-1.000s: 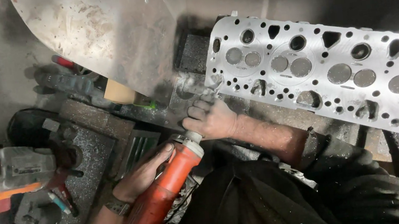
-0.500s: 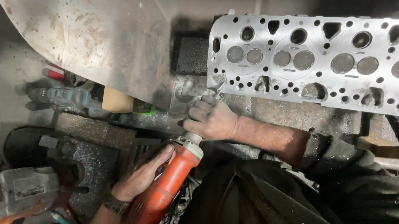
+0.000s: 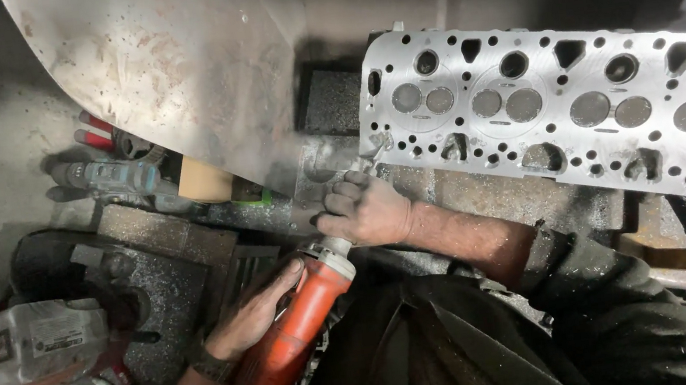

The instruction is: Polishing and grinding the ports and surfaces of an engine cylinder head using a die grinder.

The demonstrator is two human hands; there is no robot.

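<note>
A long silver cylinder head (image 3: pixel 580 113) with many round ports and holes lies across the upper right. I hold an orange straight grinder (image 3: pixel 289 354). My left hand (image 3: pixel 249 315) wraps its orange body. My right hand (image 3: pixel 367 209) grips the tool's grey neck near the front. The tool's tip touches the cylinder head's lower left corner (image 3: pixel 377 146). Dust coats both hands and my dark sleeve (image 3: pixel 584 275).
A curved dusty sheet-metal panel (image 3: pixel 185 63) hangs over the upper left. Below it lie a teal power tool (image 3: pixel 107 178), red-handled tools (image 3: pixel 92 133) and a tan block (image 3: pixel 205 182). Another orange and grey machine (image 3: pixel 19 350) sits at lower left, beside a dark cast metal block (image 3: pixel 142 276).
The view has shifted, so the bench items sit lower and farther left. Both hands keep the same grip on the grinder at the cylinder head's corner.
</note>
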